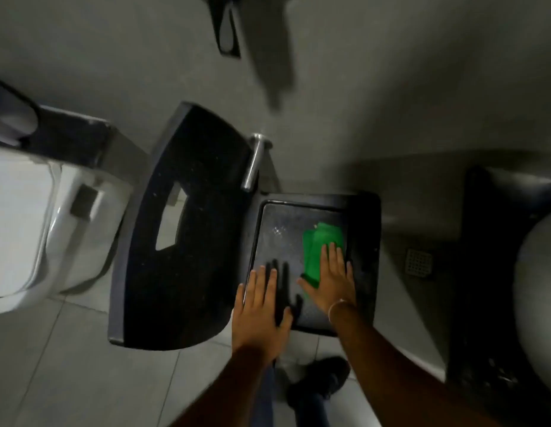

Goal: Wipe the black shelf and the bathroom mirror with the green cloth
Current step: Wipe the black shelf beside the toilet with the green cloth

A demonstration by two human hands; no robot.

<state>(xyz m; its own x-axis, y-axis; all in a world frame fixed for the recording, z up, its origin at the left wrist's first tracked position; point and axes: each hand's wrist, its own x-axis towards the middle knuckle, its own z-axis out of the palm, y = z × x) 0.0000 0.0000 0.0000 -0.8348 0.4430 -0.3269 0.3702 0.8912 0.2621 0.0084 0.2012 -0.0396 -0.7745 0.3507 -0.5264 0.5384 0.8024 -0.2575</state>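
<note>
The black shelf [365,241] is a glossy square surface with a raised rim, seen from above at centre right. The green cloth [318,241] lies folded on its right half. My right hand [331,278] presses flat on the near end of the cloth, fingers spread. My left hand [261,306] rests flat with spread fingers on the shelf's near left edge, holding nothing; its reflection shows in the shelf. The bathroom mirror is not in sight.
A larger curved black stone slab [181,257] with a cut-out stands left of the shelf. A chrome bar [252,161] juts from the wall between them. A white toilet [27,226] is at far left, a white basin [539,288] at far right, a floor drain [419,261] below.
</note>
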